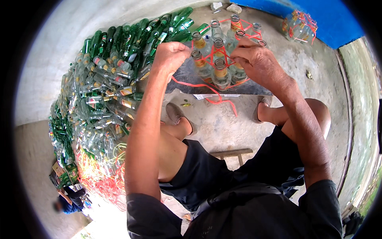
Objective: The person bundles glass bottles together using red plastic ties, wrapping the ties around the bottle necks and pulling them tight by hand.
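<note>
A cluster of clear glass bottles stands upright on a low dark board in front of me, with red plastic strapping crisscrossed around the necks. At the cluster's left side, my left hand is closed in a pinch on the strapping. Below that hand, a loose strap tail trails over the board's near edge. My right hand is closed at the right side of the cluster, its fingertips on the strapping beside the bottle necks. Its fingers partly hide the bottles behind.
A large heap of green and clear bottles fills the left, with tangled red and yellow straps nearer me. Another tied bottle bundle sits far right beside a blue panel. The dark board lies low between my feet. Another person is lower left.
</note>
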A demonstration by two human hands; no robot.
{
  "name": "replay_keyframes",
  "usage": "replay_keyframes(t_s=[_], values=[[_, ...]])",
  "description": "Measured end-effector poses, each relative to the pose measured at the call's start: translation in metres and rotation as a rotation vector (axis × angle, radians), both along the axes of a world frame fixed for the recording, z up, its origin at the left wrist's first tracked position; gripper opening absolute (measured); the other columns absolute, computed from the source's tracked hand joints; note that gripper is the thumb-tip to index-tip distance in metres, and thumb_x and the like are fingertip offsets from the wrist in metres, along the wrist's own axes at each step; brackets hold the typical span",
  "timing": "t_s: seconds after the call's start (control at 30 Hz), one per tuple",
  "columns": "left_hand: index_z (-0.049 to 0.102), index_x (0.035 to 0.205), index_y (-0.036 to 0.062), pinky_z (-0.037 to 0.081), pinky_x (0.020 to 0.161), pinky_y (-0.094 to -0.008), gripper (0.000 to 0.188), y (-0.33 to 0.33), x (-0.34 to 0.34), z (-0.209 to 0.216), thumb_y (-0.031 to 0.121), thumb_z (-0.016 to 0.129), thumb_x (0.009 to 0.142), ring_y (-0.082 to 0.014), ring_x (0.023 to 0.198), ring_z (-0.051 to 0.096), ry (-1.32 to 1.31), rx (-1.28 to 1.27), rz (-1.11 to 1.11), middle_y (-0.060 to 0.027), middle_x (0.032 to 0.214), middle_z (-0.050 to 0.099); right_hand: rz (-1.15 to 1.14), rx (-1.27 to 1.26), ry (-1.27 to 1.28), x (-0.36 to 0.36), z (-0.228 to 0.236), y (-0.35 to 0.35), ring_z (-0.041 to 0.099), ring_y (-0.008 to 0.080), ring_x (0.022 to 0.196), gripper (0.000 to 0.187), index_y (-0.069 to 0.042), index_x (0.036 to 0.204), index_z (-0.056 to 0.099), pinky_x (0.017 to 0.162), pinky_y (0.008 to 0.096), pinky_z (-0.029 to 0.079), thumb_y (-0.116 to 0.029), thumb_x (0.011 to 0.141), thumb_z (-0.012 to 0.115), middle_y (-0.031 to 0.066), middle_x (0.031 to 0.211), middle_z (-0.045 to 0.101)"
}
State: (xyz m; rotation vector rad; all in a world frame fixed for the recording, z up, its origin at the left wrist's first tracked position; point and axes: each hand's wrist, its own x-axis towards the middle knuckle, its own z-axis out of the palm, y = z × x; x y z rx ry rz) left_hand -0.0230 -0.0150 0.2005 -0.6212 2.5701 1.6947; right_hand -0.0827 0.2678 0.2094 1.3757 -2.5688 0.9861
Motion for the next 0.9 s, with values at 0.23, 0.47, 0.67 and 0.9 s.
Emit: replay_keyframes(t_s=[0.23, 0.47, 0.67, 0.9], values=[[0.079, 0.098, 0.0029, 0.033, 0.05, -0.0224, 0.017, 0.013, 0.031, -0.013, 0.012, 0.082, 0.085, -0.0037, 0.06, 0.048, 0.024, 0.199, 0.287, 0.0043, 0.076, 0.064, 0.031, -0.031, 0.071, 0.003, 0.002, -0.002, 0.067, 0.0337, 0.091, 0.01, -0.006, 0.103, 0.071, 0.078, 0.0429, 0.055, -0.008, 0.095, 0.067, 0.0106, 0.099, 0.065], [0.077, 0.103, 0.0045, 0.021, 0.045, -0.0215, 0.026, 0.019, 0.035, -0.031, 0.017, 0.087, 0.083, -0.0012, 0.055, 0.04, -0.001, 0.49, 0.373, 0.0055, 0.073, 0.058, -0.05, 0.026, 0.083, 0.008, 0.006, -0.008, 0.066, 0.035, 0.097, 0.018, -0.008, 0.109, 0.071, 0.081, 0.045, 0.055, -0.004, 0.092, 0.065, 0.011, 0.106, 0.064], [0.078, 0.098, 0.0048, 0.02, 0.043, -0.0226, 0.023, 0.011, 0.034, -0.05, 0.017, 0.087, 0.081, -0.0019, 0.053, 0.04, 0.028, 0.675, 0.366, 0.0043, 0.072, 0.057, 0.048, -0.077, 0.365, -0.004, 0.027, -0.041, 0.066, 0.0349, 0.102, 0.019, -0.007, 0.105, 0.072, 0.083, 0.046, 0.056, -0.002, 0.088, 0.064, 0.0102, 0.101, 0.066], [0.08, 0.094, 0.0026, 0.019, 0.042, -0.0239, 0.018, 0.013, 0.024, -0.059, 0.014, 0.085, 0.082, -0.0022, 0.05, 0.037, 0.03, 0.704, 0.374, 0.0045, 0.068, 0.056, 0.17, 0.136, 0.034, -0.033, 0.005, -0.096, 0.069, 0.0351, 0.088, 0.024, -0.007, 0.107, 0.075, 0.078, 0.0437, 0.056, -0.004, 0.09, 0.059, 0.0142, 0.096, 0.073]])
